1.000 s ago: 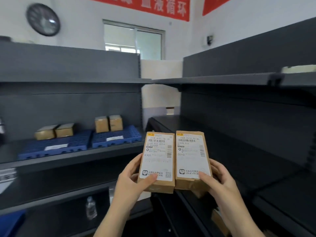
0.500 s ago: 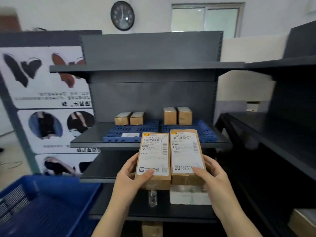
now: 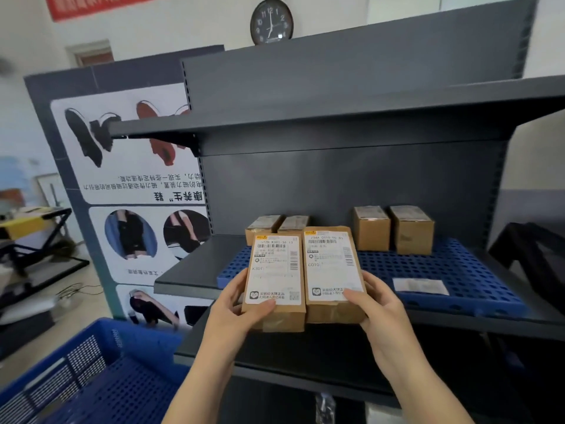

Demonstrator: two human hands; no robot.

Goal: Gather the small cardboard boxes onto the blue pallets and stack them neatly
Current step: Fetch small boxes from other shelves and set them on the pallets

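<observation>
Carrying two labelled boxes [image 3: 302, 270] up to the shelf with the blue pallets [image 3: 443, 270].

Having turned from the side aisle, the person is now facing the pallets squarely; left hand [image 3: 235, 310] and right hand [image 3: 376, 304] are each gripping a box just before the pallets, so placing looks next.

Held boxes [image 3: 302, 276] hide left pallet [image 3: 232, 266].

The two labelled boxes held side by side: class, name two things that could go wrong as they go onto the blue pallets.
1. The left box and right box are only squeezed together between the left hand and right hand; one may slip down.
2. The low boxes on the blue pallet stand right behind; the load might knock them.
</observation>
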